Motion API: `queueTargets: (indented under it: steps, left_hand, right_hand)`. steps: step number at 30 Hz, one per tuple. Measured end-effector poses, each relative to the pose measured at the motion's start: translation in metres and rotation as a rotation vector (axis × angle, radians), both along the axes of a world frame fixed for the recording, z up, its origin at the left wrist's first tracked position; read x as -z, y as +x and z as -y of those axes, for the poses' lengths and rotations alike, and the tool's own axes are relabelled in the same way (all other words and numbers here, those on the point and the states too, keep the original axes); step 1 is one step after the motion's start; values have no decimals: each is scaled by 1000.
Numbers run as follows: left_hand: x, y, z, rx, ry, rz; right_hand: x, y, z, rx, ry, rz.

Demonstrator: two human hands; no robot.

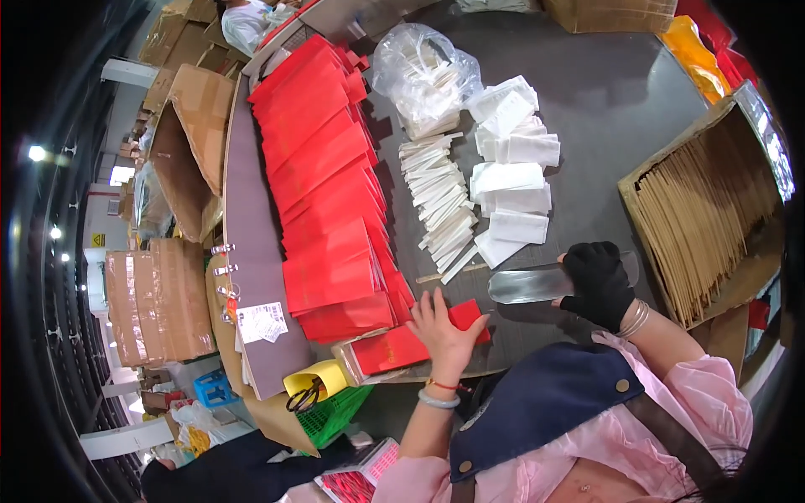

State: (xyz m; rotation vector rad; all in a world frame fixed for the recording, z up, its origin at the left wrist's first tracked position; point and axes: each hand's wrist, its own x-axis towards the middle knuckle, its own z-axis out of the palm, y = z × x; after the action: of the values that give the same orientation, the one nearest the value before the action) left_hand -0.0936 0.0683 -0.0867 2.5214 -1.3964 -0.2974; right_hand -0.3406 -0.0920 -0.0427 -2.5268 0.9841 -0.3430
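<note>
On my feed the red envelopes [323, 184] look like smooth paper with a soft sheen; the bag [423, 71] is thin, clear, crinkled plastic, glossy; the rounded strip [528, 284] shines smooth, though I can't tell plastic from metal; the white packets [513, 189] look papery and matt; I read the black glove [599, 272] as matt cloth, the tabletop [612, 117] as smooth and dull.

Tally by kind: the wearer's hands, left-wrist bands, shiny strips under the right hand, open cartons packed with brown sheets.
Left hand and right hand: 2
Bands, red cord and pale bangle: 2
Shiny strip: 1
Packed carton: 1
Total: 6
</note>
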Motion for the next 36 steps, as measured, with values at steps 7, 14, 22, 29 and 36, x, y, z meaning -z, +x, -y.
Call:
queueTargets:
  steps: [7,14,22,29,36]
  left_hand:
    - [15,5,-4,-52,-95,-232]
    - [7,2,4,-1,-78,-197]
    - [24,52,52,234,-269,2]
    - [3,37,88,285,-269,97]
    - [21,2,140,499,-478,-98]
  right_hand:
    - [5,9,-1,-173,29,-77]
    - [46,58,-28,-277,185,-66]
    - [23,-16,26,60,-19,293]
    - [53,-274,63,929,-201,-159]
    - [84,-285,67,798,-376,-527]
